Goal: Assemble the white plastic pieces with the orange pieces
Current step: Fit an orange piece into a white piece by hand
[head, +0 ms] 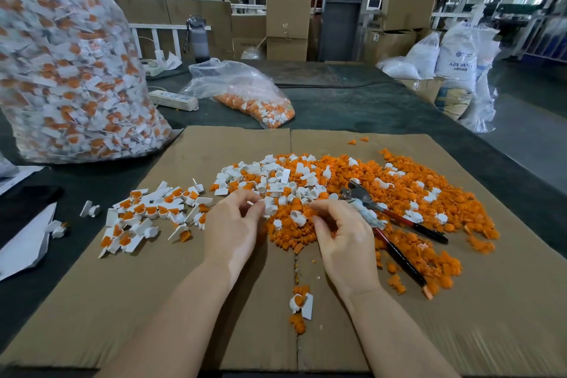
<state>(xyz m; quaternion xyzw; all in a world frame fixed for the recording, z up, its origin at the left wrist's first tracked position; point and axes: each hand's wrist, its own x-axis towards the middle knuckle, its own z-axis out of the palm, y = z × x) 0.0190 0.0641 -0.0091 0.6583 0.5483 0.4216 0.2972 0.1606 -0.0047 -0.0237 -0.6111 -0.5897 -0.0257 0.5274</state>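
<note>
Pinched in the left hand (pixel 233 218) above the brown cardboard sheet (pixel 122 310), a small white plastic piece (pixel 257 202) could be misaligned if the right hand (pixel 340 235), curled over the loose orange plastic pieces (pixel 399 190), is rushed.

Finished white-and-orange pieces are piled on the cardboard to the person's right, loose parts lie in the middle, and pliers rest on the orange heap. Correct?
Not quite: the head view shows the finished pieces piled to the person's left on the cardboard. Loose parts lie in the middle; pliers rest on the orange heap.

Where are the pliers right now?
Head view: the pliers lie on the orange pieces, just right of the right hand.
</note>
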